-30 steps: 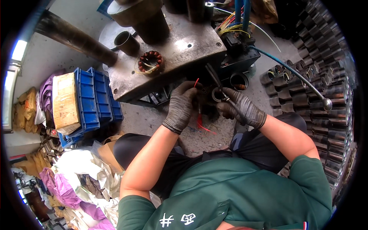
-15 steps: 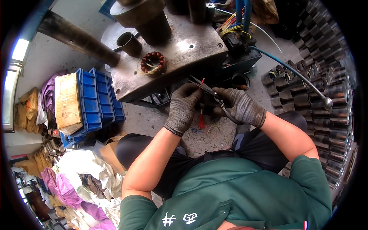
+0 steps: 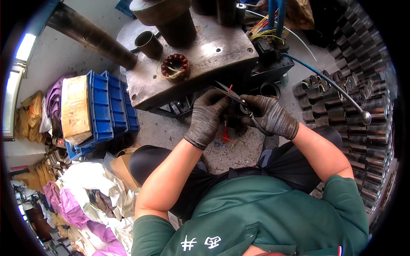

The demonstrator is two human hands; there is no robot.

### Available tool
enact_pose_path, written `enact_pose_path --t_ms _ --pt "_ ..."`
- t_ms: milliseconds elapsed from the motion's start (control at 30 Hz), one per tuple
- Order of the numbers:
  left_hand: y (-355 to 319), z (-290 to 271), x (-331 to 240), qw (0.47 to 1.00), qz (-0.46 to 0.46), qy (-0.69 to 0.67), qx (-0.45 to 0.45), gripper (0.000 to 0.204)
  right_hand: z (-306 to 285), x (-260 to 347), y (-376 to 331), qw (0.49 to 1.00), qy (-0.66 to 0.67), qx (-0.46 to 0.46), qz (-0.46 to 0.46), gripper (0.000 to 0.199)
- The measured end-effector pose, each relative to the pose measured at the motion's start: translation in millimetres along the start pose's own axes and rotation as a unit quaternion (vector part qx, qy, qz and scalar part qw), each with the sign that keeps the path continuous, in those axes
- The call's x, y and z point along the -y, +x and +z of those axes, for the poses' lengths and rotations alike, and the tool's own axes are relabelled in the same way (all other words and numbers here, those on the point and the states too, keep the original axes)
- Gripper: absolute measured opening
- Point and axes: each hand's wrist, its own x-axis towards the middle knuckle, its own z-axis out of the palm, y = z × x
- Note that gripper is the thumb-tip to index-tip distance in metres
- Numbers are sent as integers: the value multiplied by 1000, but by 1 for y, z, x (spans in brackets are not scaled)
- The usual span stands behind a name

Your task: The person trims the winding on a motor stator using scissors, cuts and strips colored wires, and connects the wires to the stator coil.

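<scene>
Both my hands wear grey knitted work gloves and meet in front of the metal bench's edge. My right hand [image 3: 273,115] is closed around the handles of a pair of scissors [image 3: 235,95], whose blades point up and left. A thin red wire [image 3: 230,88] sticks up at the blades. My left hand [image 3: 206,115] pinches at the wire's lower part, fingertips just below the blades; the rest of the wire is hidden. A ring-shaped stator [image 3: 174,67] with reddish-brown windings and pale leads rests on the bench beyond my left hand.
The worn metal bench [image 3: 205,51] carries a short pipe [image 3: 148,44] and a heavy press column [image 3: 177,27]. Blue crates [image 3: 100,109] stand left, with a cardboard box [image 3: 76,110]. Stacked metal cylinders [image 3: 354,123] line the right. Red scraps [image 3: 226,135] lie on the floor.
The view has shifted slightly, so the bench sits a little lower and to the right. My hands keep nearly the same pose, with the scissors still at the red wire.
</scene>
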Motion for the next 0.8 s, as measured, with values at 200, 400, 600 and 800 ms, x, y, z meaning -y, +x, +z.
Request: enact_pose_path --t_ms 200,400,600,800 --pt "1 2 -1 1000 8 -6 -7 17 -8 -15 4 988 -153 -20 -26 69" --pt "0 -1 -2 1000 7 6 -7 17 -4 5 2 991 -134 -14 -21 70" --pt "0 3 -5 1000 15 -19 -6 16 -6 -4 3 985 -154 -43 -60 67" --pt "-1 2 -6 997 67 15 -36 20 -4 9 5 917 -360 -110 -129 65"
